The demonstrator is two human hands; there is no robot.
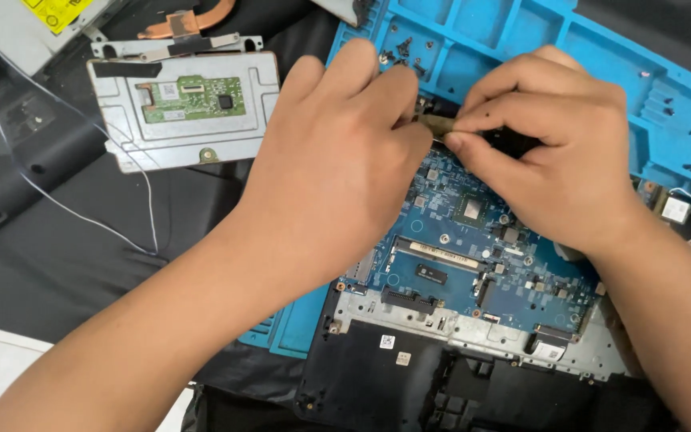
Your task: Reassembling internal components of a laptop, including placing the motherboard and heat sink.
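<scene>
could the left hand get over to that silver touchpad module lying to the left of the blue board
Probably yes. The touchpad module lies uncovered on the dark surface just left of the left hand, with nothing between them. But that hand is now pinching a small part with the right hand, so it would have to let go.

Your way far is blocked by the blue tray (601, 48); the touchpad plate (181, 108) and thin wire (81, 212) crowd the left; near left lies open.
</scene>
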